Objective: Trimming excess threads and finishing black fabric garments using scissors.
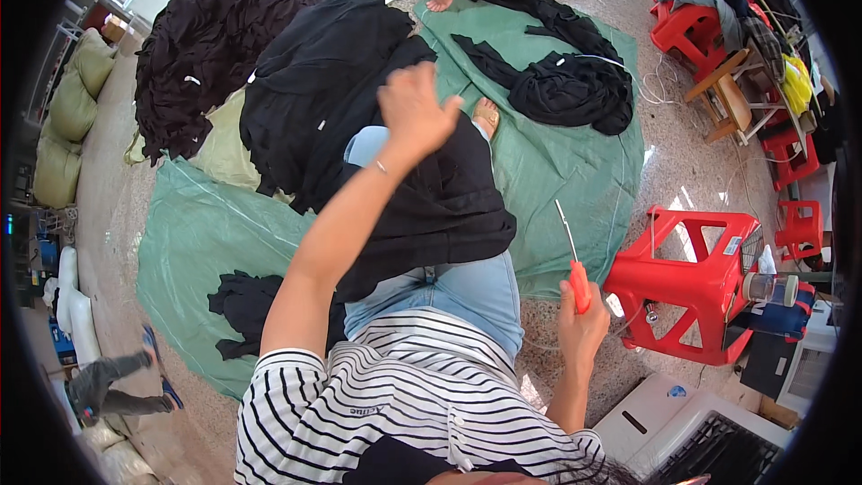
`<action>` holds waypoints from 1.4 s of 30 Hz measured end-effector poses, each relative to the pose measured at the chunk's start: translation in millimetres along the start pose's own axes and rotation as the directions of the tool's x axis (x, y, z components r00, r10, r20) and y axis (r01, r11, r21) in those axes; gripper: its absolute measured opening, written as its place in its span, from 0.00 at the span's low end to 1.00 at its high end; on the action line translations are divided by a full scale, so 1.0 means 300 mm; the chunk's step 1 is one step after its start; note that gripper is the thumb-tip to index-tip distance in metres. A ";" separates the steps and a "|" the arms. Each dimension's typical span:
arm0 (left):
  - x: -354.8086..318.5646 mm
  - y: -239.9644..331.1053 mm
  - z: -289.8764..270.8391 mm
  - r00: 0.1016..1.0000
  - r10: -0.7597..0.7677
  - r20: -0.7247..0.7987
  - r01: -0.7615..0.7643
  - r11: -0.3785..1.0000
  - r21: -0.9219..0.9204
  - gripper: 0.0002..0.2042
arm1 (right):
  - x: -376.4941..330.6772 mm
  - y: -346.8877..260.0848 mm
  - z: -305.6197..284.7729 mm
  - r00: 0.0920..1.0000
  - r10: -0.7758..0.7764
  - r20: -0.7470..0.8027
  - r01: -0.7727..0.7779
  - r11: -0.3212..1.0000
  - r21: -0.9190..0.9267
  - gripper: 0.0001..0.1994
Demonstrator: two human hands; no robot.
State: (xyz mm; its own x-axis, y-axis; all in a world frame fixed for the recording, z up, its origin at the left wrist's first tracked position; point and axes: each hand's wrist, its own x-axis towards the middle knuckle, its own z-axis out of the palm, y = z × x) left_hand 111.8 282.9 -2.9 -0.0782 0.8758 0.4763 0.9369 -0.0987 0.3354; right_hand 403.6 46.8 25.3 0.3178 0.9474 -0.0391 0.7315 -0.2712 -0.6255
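My right hand [584, 328] is closed round the red handle of a tool [580, 287] with a long thin metal shaft, like a screwdriver, its tip pointing up and away. My left hand [417, 112] hangs over the near edge of a big pile of black garments [328, 63], thumb spread away from the bent fingers. Nothing shows in it; whether its fingertips touch the cloth I cannot tell. A black garment [440, 207] lies spread across my lap over light blue jeans.
A green sheet [575, 180] covers the floor, with a dark brown clothes pile [215, 45], a smaller black heap [575, 90] and black cloth [247, 305] on it. A red stool [678, 283] stands at my right. Another person's foot [440, 0] rests at the far edge; a person's legs [117, 383] show at left.
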 end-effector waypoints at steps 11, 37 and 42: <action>-0.047 0.112 -0.097 0.867 0.013 0.498 0.495 0.089 -0.864 0.07 | 0.049 0.015 0.063 0.999 -0.031 -0.042 0.028 0.998 -0.059 0.14; -0.316 0.227 0.028 0.710 0.315 0.630 -0.232 0.949 -0.214 0.31 | 0.125 -0.072 0.125 0.964 -0.255 -0.076 0.255 0.967 -0.004 0.19; -0.438 0.237 0.024 0.714 0.321 0.622 -0.057 0.913 -0.405 0.19 | 0.146 -0.012 0.081 0.949 -0.302 -0.091 0.292 0.950 -0.112 0.22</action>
State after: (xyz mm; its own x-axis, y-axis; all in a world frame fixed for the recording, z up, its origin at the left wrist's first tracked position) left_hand 191.0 164.1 -47.6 0.4565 0.8878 -0.0581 0.7215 -0.3312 0.6081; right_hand 400.1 93.5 6.8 0.1355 0.9653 0.2233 0.8551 -0.0001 -0.5185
